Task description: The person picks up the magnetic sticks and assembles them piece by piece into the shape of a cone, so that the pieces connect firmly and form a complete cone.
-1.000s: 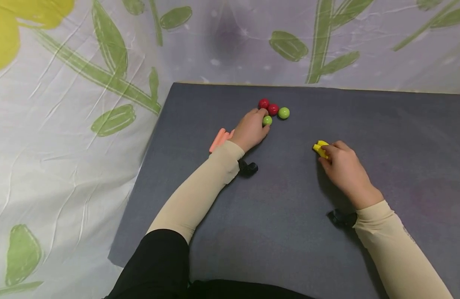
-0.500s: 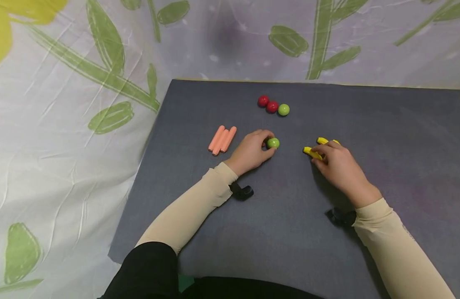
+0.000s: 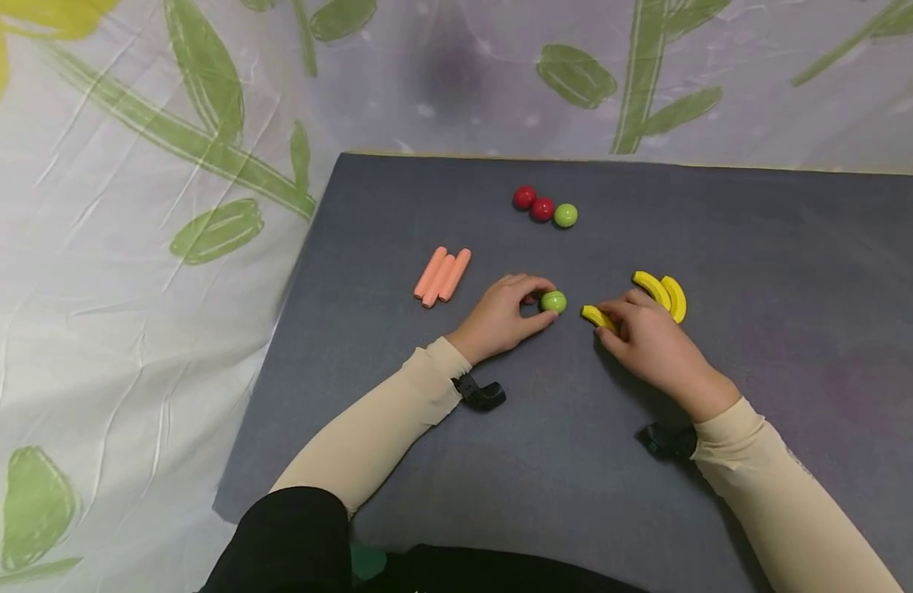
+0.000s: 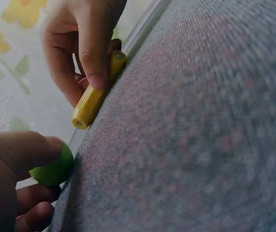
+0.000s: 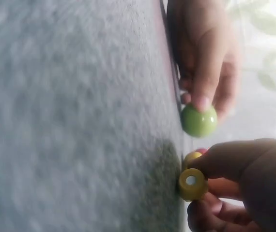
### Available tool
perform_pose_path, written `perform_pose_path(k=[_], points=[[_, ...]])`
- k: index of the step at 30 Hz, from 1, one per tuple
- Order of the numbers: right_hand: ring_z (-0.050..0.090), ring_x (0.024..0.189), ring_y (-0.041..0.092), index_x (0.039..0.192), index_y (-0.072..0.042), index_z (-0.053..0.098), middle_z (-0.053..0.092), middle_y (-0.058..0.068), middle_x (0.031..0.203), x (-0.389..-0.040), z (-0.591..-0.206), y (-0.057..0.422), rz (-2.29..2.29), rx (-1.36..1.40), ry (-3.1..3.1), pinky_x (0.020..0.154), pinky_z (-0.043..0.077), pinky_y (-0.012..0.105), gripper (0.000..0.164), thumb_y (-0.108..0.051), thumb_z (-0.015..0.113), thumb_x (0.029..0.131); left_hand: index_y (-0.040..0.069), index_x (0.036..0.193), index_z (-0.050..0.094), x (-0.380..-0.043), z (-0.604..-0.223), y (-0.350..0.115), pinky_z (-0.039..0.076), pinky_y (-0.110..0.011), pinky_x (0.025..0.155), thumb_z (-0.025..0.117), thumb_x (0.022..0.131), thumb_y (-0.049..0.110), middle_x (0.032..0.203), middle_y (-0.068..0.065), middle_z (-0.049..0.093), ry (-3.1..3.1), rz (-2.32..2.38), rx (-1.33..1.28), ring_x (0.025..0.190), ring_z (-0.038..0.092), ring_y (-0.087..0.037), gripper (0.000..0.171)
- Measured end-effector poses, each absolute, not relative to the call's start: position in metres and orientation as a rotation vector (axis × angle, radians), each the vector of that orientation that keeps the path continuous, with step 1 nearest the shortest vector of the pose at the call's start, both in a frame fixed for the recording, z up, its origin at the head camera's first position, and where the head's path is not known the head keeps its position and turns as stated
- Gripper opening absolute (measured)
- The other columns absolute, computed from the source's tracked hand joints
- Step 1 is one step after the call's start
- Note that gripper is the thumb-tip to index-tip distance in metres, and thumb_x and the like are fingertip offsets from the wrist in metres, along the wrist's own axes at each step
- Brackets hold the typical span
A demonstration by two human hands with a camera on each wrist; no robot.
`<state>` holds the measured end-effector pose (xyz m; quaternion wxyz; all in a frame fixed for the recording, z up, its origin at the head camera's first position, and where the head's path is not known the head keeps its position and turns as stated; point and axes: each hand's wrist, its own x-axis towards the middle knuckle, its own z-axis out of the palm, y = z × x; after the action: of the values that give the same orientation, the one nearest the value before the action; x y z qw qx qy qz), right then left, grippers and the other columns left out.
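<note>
On the dark grey table, my left hand (image 3: 501, 319) pinches a glossy green ball (image 3: 554, 302) between thumb and fingers. Facing it, my right hand (image 3: 655, 347) grips a yellow banana-shaped piece (image 3: 596, 316) by its middle, one tip pointing at the ball. A small gap separates the two things. In the left wrist view the banana-shaped piece (image 4: 84, 112) lies close along the tabletop, with flat ends. The right wrist view shows the ball (image 5: 199, 123) under the left fingertips. Two more yellow banana-shaped pieces (image 3: 676, 298) lie side by side just behind the right hand.
Toward the back of the table (image 3: 442, 461), two red balls (image 3: 542, 209) and another green ball (image 3: 565, 216) sit in a slanting row. Left of them lie three pink sticks (image 3: 442, 277) side by side. A patterned sheet (image 3: 456, 82) rises along the back and left edges.
My left hand has drawn the green ball from beside the other balls toward the front and right. My right hand has slid one yellow piece leftward, away from the other two.
</note>
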<state>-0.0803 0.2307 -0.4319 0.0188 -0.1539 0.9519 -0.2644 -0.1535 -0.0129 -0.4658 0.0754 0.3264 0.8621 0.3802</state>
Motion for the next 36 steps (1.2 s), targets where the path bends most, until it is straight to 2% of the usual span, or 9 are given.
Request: perform_pose_path(k=[10,16,25,28,32,36], points=[[0.057,0.071,0.017,0.116,0.004,0.074,0.062,0.010,0.091,-0.077,-0.437,0.220,-0.957,-0.515,2.983,0.064,0.049,0.035,0.024,-0.007,0.074,0.094,0.021,0.130,0.071,-0.152,-0.463,-0.013,0.042,-0.034,0.099,0.076,0.099,0.038,0.128,0.007,0.071,2.606,1.049,1.067,0.111,0.058,-0.012,0.036],[0.059,0.068,0.016,0.109,0.001,0.075,0.066,0.008,0.085,-0.076,-0.437,0.216,-0.984,-0.462,2.949,0.065,0.050,0.036,0.018,-0.012,0.076,0.096,0.021,0.132,0.072,-0.151,-0.462,-0.013,0.041,-0.037,0.099,0.075,0.099,0.040,0.126,0.006,0.070,2.590,1.049,1.079,0.115,0.059,-0.013,0.038],[0.055,0.057,0.010,0.098,-0.007,0.075,0.068,-0.001,0.074,-0.072,-0.439,0.209,-1.036,-0.378,2.878,0.055,0.045,0.029,0.019,-0.025,0.077,0.098,0.018,0.132,0.071,-0.145,-0.459,-0.006,0.038,-0.037,0.090,0.073,0.100,0.040,0.108,0.004,0.068,2.582,1.103,0.931,0.098,0.058,-0.010,0.038],[0.054,0.056,0.010,0.097,-0.007,0.076,0.068,-0.001,0.074,-0.071,-0.440,0.207,-1.039,-0.389,2.884,0.054,0.044,0.028,0.018,-0.025,0.078,0.097,0.015,0.127,0.068,-0.143,-0.458,-0.004,0.037,-0.036,0.090,0.075,0.099,0.038,0.108,0.003,0.068,2.578,1.133,0.873,0.095,0.057,-0.010,0.037],[0.054,0.058,0.010,0.100,-0.007,0.077,0.068,0.000,0.077,-0.071,-0.440,0.207,-1.042,-0.419,2.868,0.056,0.045,0.029,0.017,-0.024,0.077,0.098,0.016,0.121,0.069,-0.143,-0.458,-0.004,0.037,-0.036,0.089,0.073,0.100,0.037,0.111,0.005,0.070,2.575,1.136,0.857,0.095,0.057,-0.009,0.030],[0.057,0.062,0.011,0.104,-0.007,0.077,0.070,0.001,0.082,-0.072,-0.437,0.210,-1.008,-0.438,2.873,0.061,0.048,0.032,0.018,-0.024,0.074,0.100,0.017,0.126,0.071,-0.144,-0.457,-0.003,0.037,-0.037,0.089,0.068,0.104,0.036,0.116,0.005,0.070,2.563,1.093,0.890,0.098,0.058,-0.009,0.029]])
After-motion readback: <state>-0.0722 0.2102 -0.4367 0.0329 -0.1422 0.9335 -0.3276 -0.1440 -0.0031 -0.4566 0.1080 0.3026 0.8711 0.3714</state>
